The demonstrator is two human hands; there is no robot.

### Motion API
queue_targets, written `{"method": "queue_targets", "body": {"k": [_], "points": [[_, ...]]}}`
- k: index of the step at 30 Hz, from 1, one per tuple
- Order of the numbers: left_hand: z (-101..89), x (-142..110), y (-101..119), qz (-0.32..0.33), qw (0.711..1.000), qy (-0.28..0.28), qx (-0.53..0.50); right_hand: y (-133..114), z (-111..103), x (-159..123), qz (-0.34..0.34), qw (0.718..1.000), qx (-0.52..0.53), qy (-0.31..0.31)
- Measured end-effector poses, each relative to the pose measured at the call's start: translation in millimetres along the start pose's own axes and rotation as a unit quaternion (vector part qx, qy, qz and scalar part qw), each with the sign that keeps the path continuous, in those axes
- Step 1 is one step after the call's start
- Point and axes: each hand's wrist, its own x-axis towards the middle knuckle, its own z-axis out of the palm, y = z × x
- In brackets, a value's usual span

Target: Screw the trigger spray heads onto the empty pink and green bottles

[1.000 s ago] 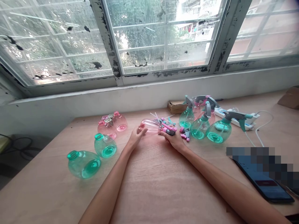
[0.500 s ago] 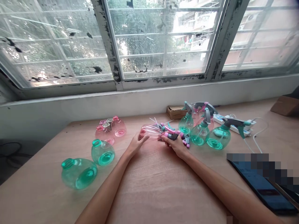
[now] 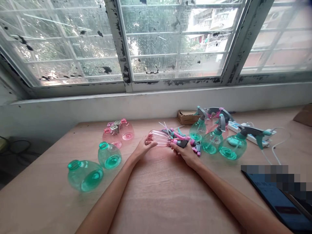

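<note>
Bottles at left on the tabletop (image 3: 151,195): two green ones (image 3: 85,175) and two pink ones (image 3: 126,131), all with open necks, no heads on. These look not done. Small square pieces (image 3: 114,128) sit by the pink pair.

Middle: left hand (image 3: 141,150) has its fingers curled round the base end of the held bottle (image 3: 158,138), pink, lying sideways between the hands. Spray head (image 3: 181,143) is at its neck; right hand (image 3: 187,155) has its fingers closed on that head. Looks partway done; can't tell if the thread is tight. Loose heads (image 3: 196,148) and thin tubes (image 3: 166,126) lie just behind and beside.

Right: three green sprayers (image 3: 232,148) have heads on and look finished. Pink sprayers (image 3: 209,125) behind them seem fitted too, partly hidden, exact count unclear. Overall, roughly half or a bit more done; four open bottles plus the held one left.
</note>
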Motion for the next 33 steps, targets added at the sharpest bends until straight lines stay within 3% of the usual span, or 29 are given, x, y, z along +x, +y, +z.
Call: {"method": "queue_targets", "body": {"k": [13,19,33], "points": [[2.7,-3.3,7.0,-0.006,1.000,-0.025,0.001,-0.7,-0.1,2.3,0.035,0.997,0.070,0.015],[4.8,-3.8,2.0,0.023,0.999,-0.020,0.036,1.7,-2.0,3.3,0.031,0.997,0.070,0.018],[4.4,-3.9,6.4,0.006,0.998,-0.029,-0.049,-0.6,-1.5,3.5,0.031,0.996,0.077,0.025]]}}
